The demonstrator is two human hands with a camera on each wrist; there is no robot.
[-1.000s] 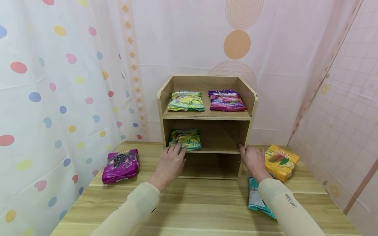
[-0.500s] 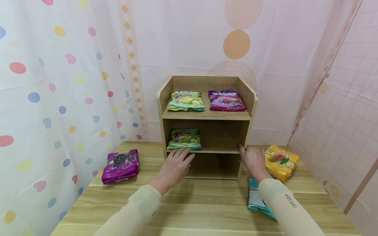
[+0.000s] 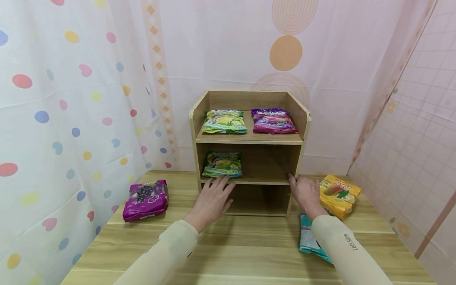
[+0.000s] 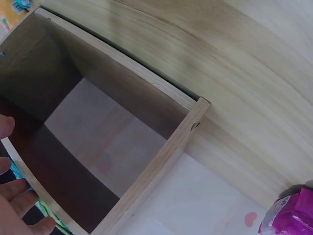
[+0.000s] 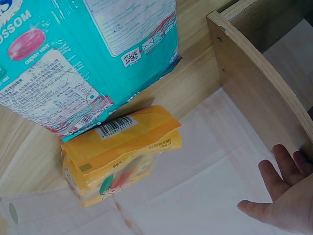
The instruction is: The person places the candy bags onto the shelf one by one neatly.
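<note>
In the head view a small wooden shelf stands on the table. My left hand is at the front edge of its middle board, fingers extended, fingertips at the lower edge of a green candy bag lying there on the left. The left wrist view shows those fingers beside the board and only a strip of the bag. My right hand holds the shelf's right side panel at middle-board height, thumb at the front inner edge. In the right wrist view its other fingers are spread along the panel's outer side.
On the top board lie a yellow-green candy bag and a purple one. A purple grape bag is on the table at left. At right are a yellow mango bag and a teal bag, partly under my right forearm.
My left hand first drew back from the green bag on the middle board, then came up to its edge again. The bag has shifted slightly deeper. My right hand has stayed put.
</note>
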